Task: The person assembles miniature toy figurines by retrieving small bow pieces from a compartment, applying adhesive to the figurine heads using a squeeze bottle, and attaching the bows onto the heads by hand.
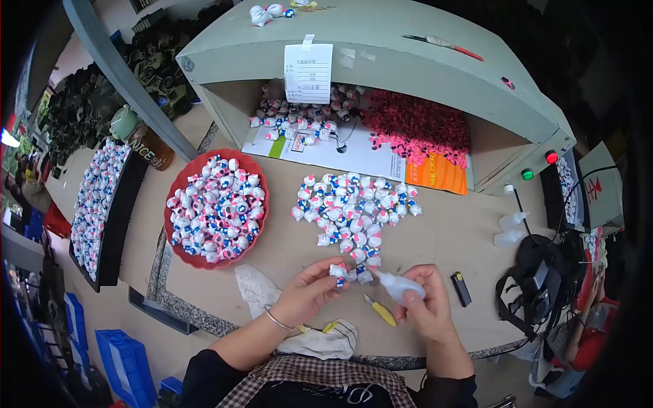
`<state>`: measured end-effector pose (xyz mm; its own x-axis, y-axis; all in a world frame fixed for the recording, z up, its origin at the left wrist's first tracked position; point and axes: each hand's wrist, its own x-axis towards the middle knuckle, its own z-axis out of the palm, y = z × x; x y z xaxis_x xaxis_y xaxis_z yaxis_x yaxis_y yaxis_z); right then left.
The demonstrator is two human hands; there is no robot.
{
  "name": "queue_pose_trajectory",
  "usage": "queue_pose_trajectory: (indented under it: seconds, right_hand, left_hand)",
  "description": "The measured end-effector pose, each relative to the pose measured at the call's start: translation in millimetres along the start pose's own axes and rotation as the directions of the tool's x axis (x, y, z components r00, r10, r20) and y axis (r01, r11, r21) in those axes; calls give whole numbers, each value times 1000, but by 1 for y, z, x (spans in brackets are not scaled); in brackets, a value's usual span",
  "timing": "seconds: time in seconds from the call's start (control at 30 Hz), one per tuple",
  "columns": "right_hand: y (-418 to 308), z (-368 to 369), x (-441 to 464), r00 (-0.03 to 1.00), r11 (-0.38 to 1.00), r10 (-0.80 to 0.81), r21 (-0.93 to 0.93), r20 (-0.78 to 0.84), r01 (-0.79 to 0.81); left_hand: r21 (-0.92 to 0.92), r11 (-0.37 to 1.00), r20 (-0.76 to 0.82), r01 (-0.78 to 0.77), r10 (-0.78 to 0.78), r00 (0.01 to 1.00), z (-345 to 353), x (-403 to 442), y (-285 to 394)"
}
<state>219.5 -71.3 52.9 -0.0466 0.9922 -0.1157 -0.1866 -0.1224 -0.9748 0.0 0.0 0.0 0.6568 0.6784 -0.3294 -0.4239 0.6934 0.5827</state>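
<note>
My left hand (304,294) pinches a small white, pink and blue cat-like figurine (338,271) upright between thumb and fingers. A translucent squeeze bottle (403,288) lies in the grip of my right hand (428,309), its narrow nozzle pointing left, close to the figurine. Beyond both hands spreads a loose cluster of similar figurines (355,209), a few reaching nearly to my fingers. A yellow-handled pointed tool (383,313) rests on the table below the bottle, and a black cutter-like object (461,289) lies right of my right hand.
On the left stands a red scalloped bowl (177,253) full of figurines, with a loaded black tray (109,268) beyond it. A grey cabinet (367,58) at the back holds pink pieces (418,126) and more figurines. White cloths (326,342) lie near the front edge; black straps (510,299) sit right.
</note>
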Motion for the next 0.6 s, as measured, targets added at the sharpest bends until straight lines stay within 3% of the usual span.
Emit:
queue_pose_trajectory:
  seconds: [0.07, 0.17, 0.23, 0.4, 0.6]
  right_hand:
    - [6, 9, 6, 999, 999, 30, -34, -38, -31]
    - [20, 27, 15, 974, 983, -181, 5, -134, 184]
    - [23, 29, 14, 959, 971, -238, -35, -154, 236]
    - [35, 34, 15, 894, 904, -410, -216, -184, 370]
    - [41, 32, 15, 859, 809, -496, -428, -129, 403]
  left_hand:
    - [8, 1000, 19, 4, -4, 1000, 2, 2, 1]
    - [-81, 996, 9, -34, 35, 999, -3, -3, 1]
    - [-118, 993, -11, -25, 24, 1000, -8, -4, -4]
    - [-131, 991, -35, -20, 16, 999, -6, -2, 2]
    - [-115, 993, -36, -9, 5, 999, -2, -2, 5]
